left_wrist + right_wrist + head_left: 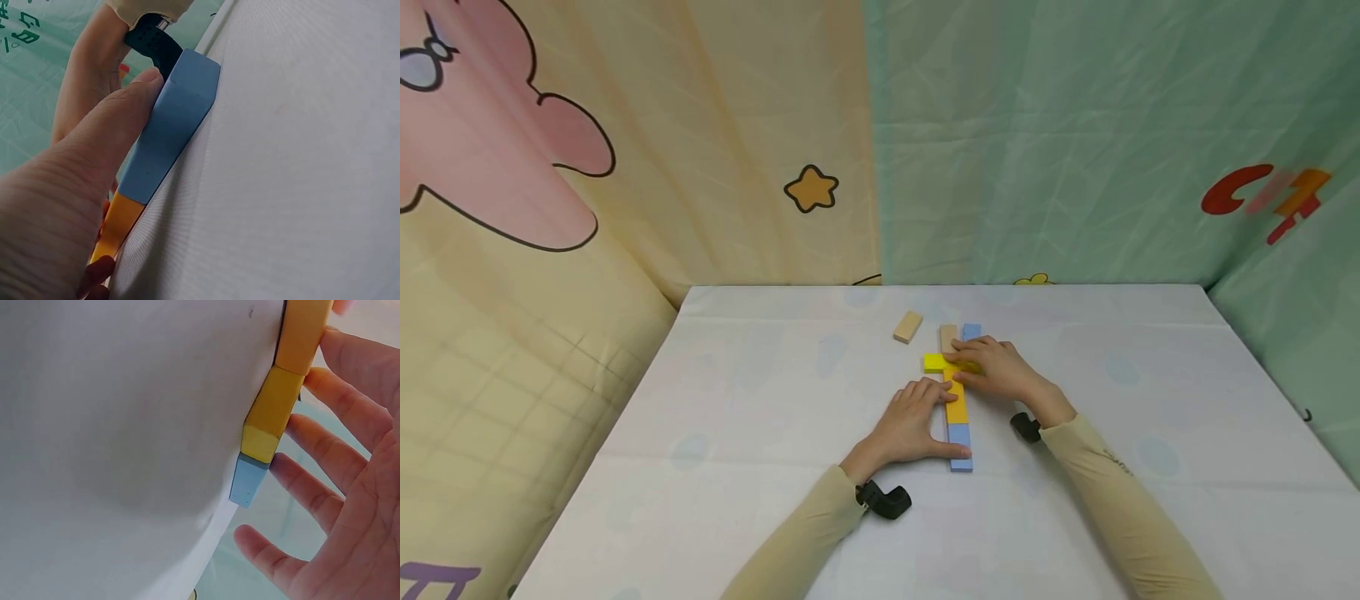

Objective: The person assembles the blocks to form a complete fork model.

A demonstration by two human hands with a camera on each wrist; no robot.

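Note:
Flat blocks lie in a figure on the white table. A near blue block (959, 435) (172, 122) meets an orange block (956, 412) (120, 224), and a yellow block (933, 363) (270, 409) crosses beyond it. Past the yellow one are a wooden block (948, 335) and a far blue block (972, 331) (249, 480). My left hand (912, 423) rests its thumb on the near blue block, with its fingers by the orange one. The right hand (998, 372) touches the yellow block with spread, fairly straight fingers, partly covering it.
A loose wooden block (907, 327) lies apart, left of the figure. Each wrist carries a black camera mount, one at the left wrist (883, 500). The white tabletop (737, 417) ends at printed curtains (1045, 150) behind and at the sides.

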